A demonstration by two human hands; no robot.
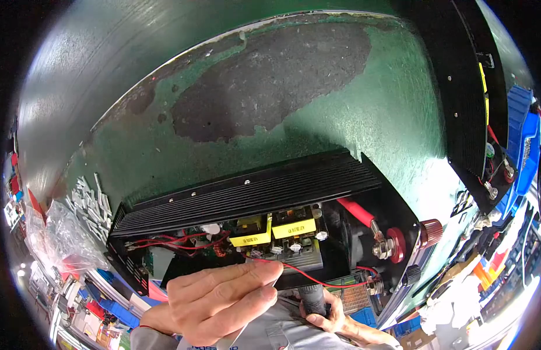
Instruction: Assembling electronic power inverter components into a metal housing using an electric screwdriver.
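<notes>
In front of me lies an open black finned metal case (247, 189) with a circuit board inside. Two yellow-wrapped transformers (294, 228) sit in it, and a thick red cable (357, 211) runs to a terminal with a red collar (394, 245). My left hand (224, 297) is at the near edge of the case, fingers pinched on a thin pale strip (274, 283), mostly hidden by the hand. To its right, my right hand (330, 316) is wrapped round a black cylindrical tool (312, 300), its upper end against the near side of the case. The tool's exact kind is not clear.
Loose silvery metal strips (90, 201) lie left of the case, beside a clear plastic bag (63, 239). A second black case (457, 99) stands at the right, near blue bins (521, 140). The green worktop (393, 99) has a large worn dark patch (270, 81).
</notes>
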